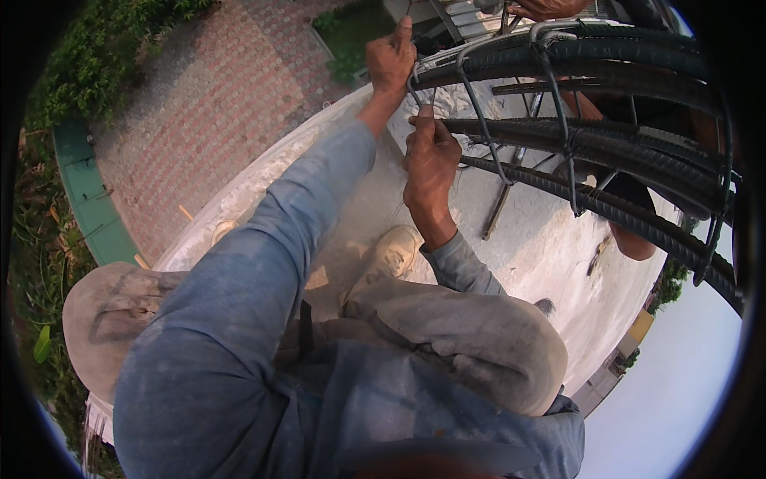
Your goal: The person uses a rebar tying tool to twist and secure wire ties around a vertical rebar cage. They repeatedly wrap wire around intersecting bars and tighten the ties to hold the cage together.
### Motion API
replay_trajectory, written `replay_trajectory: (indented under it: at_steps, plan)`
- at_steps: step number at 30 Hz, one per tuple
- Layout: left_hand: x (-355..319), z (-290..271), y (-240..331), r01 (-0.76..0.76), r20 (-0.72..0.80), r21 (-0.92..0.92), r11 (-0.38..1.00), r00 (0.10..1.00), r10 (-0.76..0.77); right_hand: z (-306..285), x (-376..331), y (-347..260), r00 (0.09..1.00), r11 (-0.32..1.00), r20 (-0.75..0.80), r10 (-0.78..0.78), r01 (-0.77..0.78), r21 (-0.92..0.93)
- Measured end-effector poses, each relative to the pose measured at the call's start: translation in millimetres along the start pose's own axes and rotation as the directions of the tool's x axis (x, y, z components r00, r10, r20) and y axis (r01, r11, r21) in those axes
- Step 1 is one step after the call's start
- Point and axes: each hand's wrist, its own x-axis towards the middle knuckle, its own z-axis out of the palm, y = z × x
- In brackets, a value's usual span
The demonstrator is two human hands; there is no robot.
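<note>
The work goes on outdoors, on a rough, pale grey concrete slab (550, 239) with a red-brown brick-paved yard (231, 96) far below at the left. The left hand (391, 60) is closed around a thin dark steel stirrup wire (479, 120) at the far end of the bundle of ribbed dark steel reinforcing bars (622, 152). The right hand (431, 160), nearer, pinches the same wire just beside the bars.

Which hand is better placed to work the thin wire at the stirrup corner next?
Probably right. The right hand already pinches the thin tie wire at the dark ribbed steel rebar cage; the left hand is fisted higher, gripping the bent stirrup bar.
</note>
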Motion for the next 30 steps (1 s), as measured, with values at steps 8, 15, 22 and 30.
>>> replay_trajectory:
  at_steps: [8, 15, 22, 30]
  plan:
    - [-10, -2, 8, 0.014, -0.081, -0.030, 0.999, 0.997, -0.016, 2, 3, 9, 0.993, 0.991, -0.020, -0.113, 0.111, -0.080]
    - [-26, -8, 15, -0.053, -0.113, -0.046, 0.998, 0.992, 0.047, 1, 2, 11, 0.994, 0.993, -0.015, -0.107, 0.106, -0.059]
    - [-42, -14, 9, -0.176, -0.156, 0.133, 0.975, 0.968, 0.195, 0, -1, 9, 0.995, 0.989, 0.001, -0.102, 0.102, -0.111]
    - [-60, -23, 15, -0.230, -0.065, 0.278, 0.933, 0.964, 0.257, -2, 2, 12, 0.992, 0.989, -0.006, -0.124, 0.123, -0.078]
